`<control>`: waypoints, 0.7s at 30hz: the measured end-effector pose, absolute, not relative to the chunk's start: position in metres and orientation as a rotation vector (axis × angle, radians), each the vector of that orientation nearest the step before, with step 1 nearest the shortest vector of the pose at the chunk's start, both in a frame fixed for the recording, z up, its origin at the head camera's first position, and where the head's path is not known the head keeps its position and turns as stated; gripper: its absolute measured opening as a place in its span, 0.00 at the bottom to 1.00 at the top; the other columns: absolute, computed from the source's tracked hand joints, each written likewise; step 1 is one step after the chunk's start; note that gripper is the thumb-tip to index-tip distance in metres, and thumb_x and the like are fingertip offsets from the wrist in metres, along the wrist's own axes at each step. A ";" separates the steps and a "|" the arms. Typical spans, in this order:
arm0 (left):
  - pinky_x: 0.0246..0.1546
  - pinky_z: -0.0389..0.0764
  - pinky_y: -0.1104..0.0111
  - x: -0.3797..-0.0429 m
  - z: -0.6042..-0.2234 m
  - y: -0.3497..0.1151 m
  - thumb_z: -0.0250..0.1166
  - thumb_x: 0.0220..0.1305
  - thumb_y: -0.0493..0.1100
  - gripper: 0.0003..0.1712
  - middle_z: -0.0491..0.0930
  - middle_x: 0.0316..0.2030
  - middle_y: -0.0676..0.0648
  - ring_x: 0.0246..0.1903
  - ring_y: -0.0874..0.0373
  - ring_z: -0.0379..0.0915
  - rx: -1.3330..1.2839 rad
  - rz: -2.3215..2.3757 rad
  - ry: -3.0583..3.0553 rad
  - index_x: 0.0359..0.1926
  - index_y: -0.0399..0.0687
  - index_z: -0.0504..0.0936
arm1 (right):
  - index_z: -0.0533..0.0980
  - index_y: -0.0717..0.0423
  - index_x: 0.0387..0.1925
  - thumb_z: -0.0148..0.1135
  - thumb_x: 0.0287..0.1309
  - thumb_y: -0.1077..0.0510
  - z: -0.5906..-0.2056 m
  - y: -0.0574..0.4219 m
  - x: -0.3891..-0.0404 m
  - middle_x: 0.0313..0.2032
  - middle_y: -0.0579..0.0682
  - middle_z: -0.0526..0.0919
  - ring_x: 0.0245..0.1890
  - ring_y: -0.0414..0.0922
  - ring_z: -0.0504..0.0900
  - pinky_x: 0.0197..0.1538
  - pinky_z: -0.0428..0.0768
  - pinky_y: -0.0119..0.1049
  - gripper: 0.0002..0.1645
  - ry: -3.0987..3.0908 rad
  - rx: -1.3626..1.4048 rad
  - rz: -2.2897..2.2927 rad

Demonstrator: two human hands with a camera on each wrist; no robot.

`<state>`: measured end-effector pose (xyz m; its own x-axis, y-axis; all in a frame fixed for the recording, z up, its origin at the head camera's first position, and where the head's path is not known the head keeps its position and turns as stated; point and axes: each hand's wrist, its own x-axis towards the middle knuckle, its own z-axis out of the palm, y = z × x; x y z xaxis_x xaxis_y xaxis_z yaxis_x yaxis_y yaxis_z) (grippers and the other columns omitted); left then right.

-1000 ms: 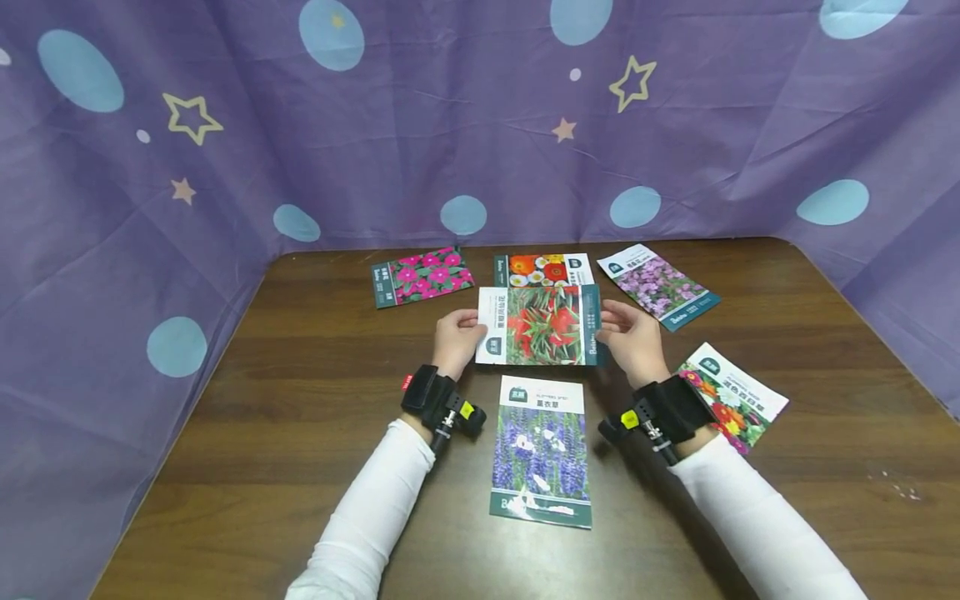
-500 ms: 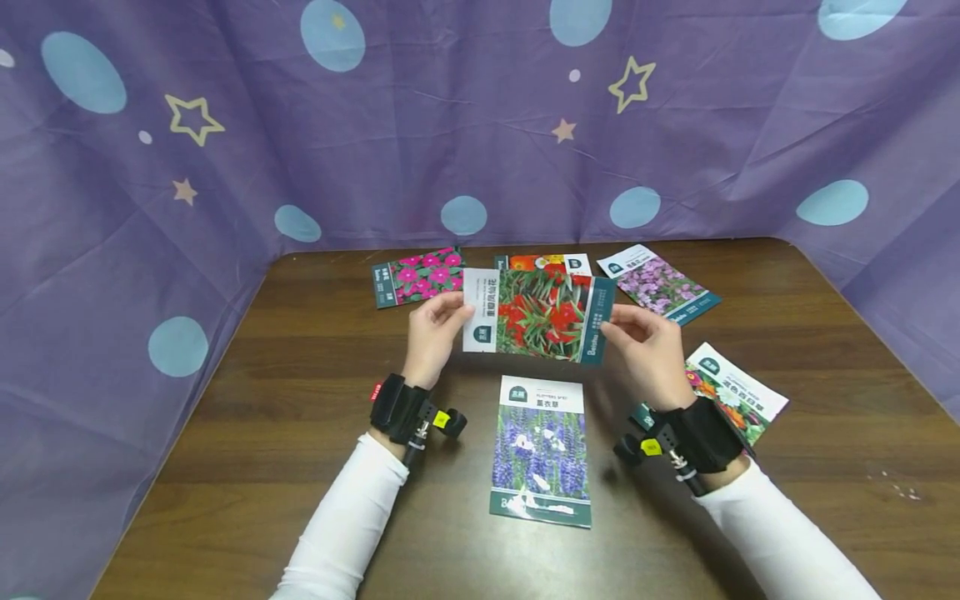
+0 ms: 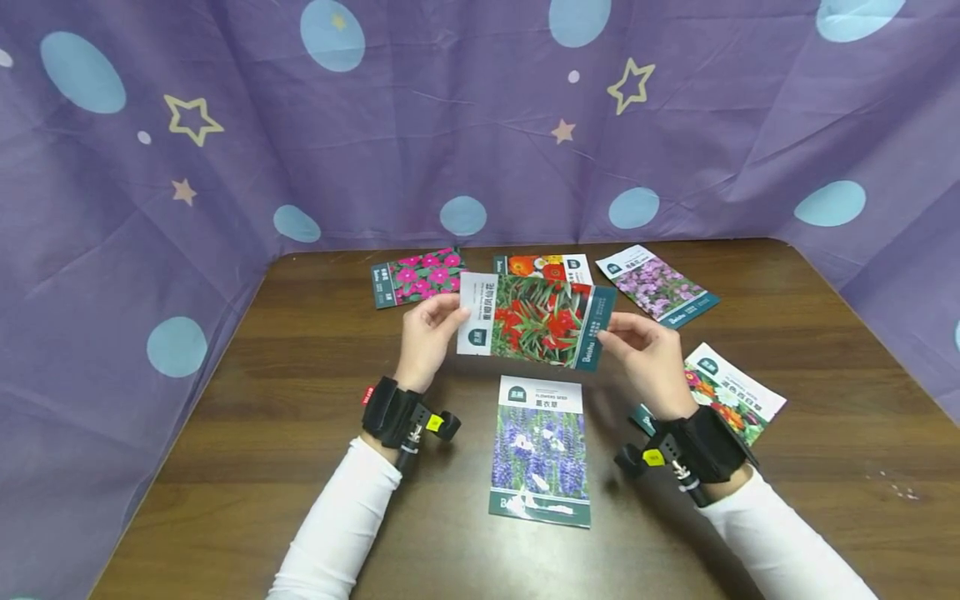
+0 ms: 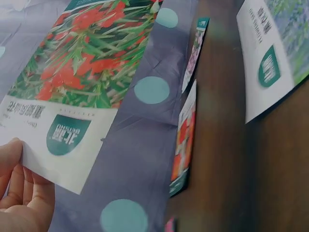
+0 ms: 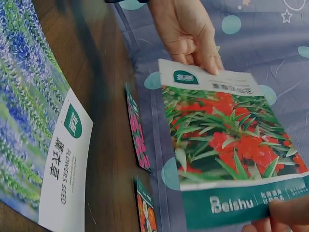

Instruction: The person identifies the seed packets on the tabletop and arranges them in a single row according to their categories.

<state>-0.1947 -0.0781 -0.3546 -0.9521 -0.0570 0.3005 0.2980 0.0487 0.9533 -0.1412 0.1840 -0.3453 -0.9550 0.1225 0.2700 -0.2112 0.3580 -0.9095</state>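
Note:
A seed packet with red flowers is held up sideways above the table, its picture facing the head camera. My left hand pinches its white end between thumb and fingers, as the left wrist view also shows at the packet's white corner. At the dark green end, my right hand pinches it the same way. Below the held packet lies a lavender seed packet, flat and upright to the viewer. Behind it, an orange-flower packet is partly covered.
On the wooden table, a pink-flower packet lies at the back left and a lilac-flower packet at the back right. A mixed-flower packet is partly hidden by my right wrist. A purple patterned curtain hangs behind.
The red-flower packet has come up and closer with both hands, which have moved slightly apart. Over the last half second it has shifted only a little left and down.

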 end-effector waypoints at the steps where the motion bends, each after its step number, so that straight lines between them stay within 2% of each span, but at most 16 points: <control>1: 0.35 0.75 0.77 -0.195 -0.351 -0.080 0.63 0.54 0.30 0.12 0.80 0.37 0.35 0.31 0.67 0.73 -0.274 -1.965 -2.089 0.40 0.27 0.78 | 0.74 0.69 0.46 0.61 0.55 0.64 -0.345 0.185 -0.141 0.32 0.38 0.77 0.33 0.30 0.76 0.38 0.75 0.21 0.17 -2.329 0.096 1.645; 4: 0.33 0.75 0.76 -0.199 -0.337 -0.086 0.64 0.55 0.31 0.11 0.80 0.35 0.34 0.29 0.66 0.73 -0.381 -1.853 -2.172 0.39 0.27 0.79 | 0.69 0.65 0.55 0.63 0.54 0.63 -0.340 0.189 -0.141 0.41 0.44 0.77 0.41 0.32 0.75 0.44 0.74 0.22 0.26 -2.337 0.181 1.633; 7: 0.32 0.75 0.75 -0.202 -0.322 -0.091 0.63 0.55 0.31 0.10 0.81 0.33 0.35 0.29 0.61 0.74 -0.522 -1.697 -2.282 0.39 0.28 0.79 | 0.66 0.60 0.59 0.64 0.52 0.63 -0.332 0.192 -0.142 0.48 0.54 0.76 0.48 0.40 0.74 0.50 0.72 0.25 0.32 -2.361 0.280 1.566; 12: 0.34 0.77 0.70 -0.200 -0.302 -0.091 0.63 0.56 0.32 0.10 0.81 0.35 0.39 0.31 0.54 0.76 -0.752 -1.514 -2.450 0.40 0.31 0.80 | 0.68 0.59 0.57 0.64 0.53 0.60 -0.317 0.190 -0.145 0.51 0.57 0.76 0.51 0.49 0.74 0.52 0.73 0.36 0.29 -2.512 0.472 1.420; 15: 0.36 0.78 0.69 -0.196 -0.296 -0.087 0.62 0.57 0.33 0.09 0.81 0.35 0.42 0.32 0.55 0.76 -0.859 -1.473 -2.504 0.40 0.33 0.80 | 0.71 0.61 0.55 0.64 0.53 0.60 -0.312 0.184 -0.147 0.50 0.57 0.77 0.49 0.49 0.76 0.49 0.75 0.39 0.26 -2.599 0.610 1.382; 17: 0.36 0.78 0.70 -0.193 -0.294 -0.084 0.62 0.57 0.33 0.08 0.80 0.35 0.44 0.32 0.57 0.75 -0.911 -1.479 -2.516 0.39 0.35 0.81 | 0.73 0.62 0.53 0.63 0.54 0.61 -0.310 0.179 -0.148 0.48 0.56 0.79 0.46 0.48 0.78 0.46 0.77 0.36 0.24 -2.641 0.671 1.351; 21: 0.36 0.78 0.71 -0.188 -0.293 -0.078 0.62 0.58 0.33 0.07 0.80 0.34 0.46 0.33 0.60 0.75 -0.985 -1.483 -2.512 0.38 0.37 0.82 | 0.78 0.61 0.44 0.62 0.54 0.63 -0.308 0.171 -0.146 0.36 0.53 0.83 0.29 0.41 0.79 0.31 0.76 0.29 0.14 -2.678 0.728 1.270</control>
<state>-0.1883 -0.0781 -0.2926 -0.7937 0.4914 0.3586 0.5514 0.3322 0.7653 -0.1460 0.1710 -0.3085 -0.8824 -0.3806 0.2768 -0.4552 0.5408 -0.7074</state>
